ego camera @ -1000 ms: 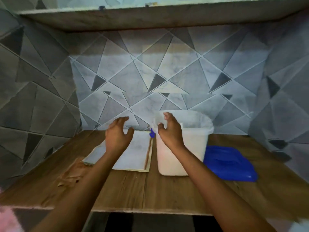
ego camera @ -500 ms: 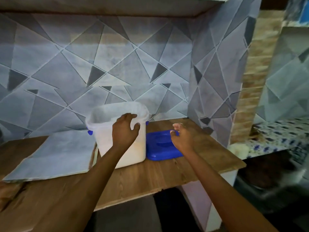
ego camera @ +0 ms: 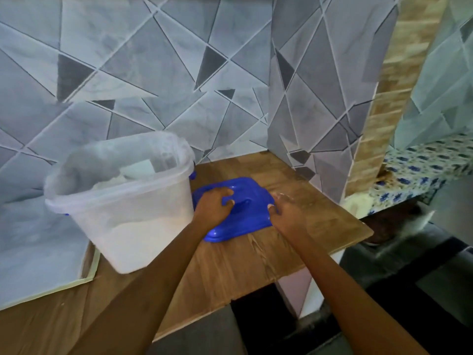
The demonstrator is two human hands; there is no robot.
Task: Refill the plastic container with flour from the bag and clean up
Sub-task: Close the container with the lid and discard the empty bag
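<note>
Before lifting anything, plan the route across the wooden counter (ego camera: pixel 256 267): short, low and leftward. Leave the plastic container (ego camera: pixel 120 201) where it stands, upright at the left of the board, open-topped, with flour (ego camera: pixel 143 239) heaped to about mid-height. Bring the blue lid (ego camera: pixel 247 193), lying flat on the counter just beside the container's right wall, up level and straight over the rim, not dragged against the wall, so as not to tip or nudge the tub. Use the left hand (ego camera: pixel 213 206) as the anchor, bent fingers hooked over the lid's raised middle and gripping it. Settle the right hand (ego camera: pixel 288 213) firmly on the lid's right edge first; cannot tell from the smeared fingertips whether already pinching or only touching. Press down evenly at all four corners once seated. Look elsewhere for the flour bag: nowhere to be made out with certainty. Expect more of the patterned sheet (ego camera: pixel 33 252) at the left than shows, being cut off by the frame. Do not name the pale flat shape (ego camera: pixel 139 169) inside the container: bag corner or glare, impossible to say through cloudy plastic. Check the small blue clip (ego camera: pixel 192 174) at the rim, half hidden behind the wall.
</note>
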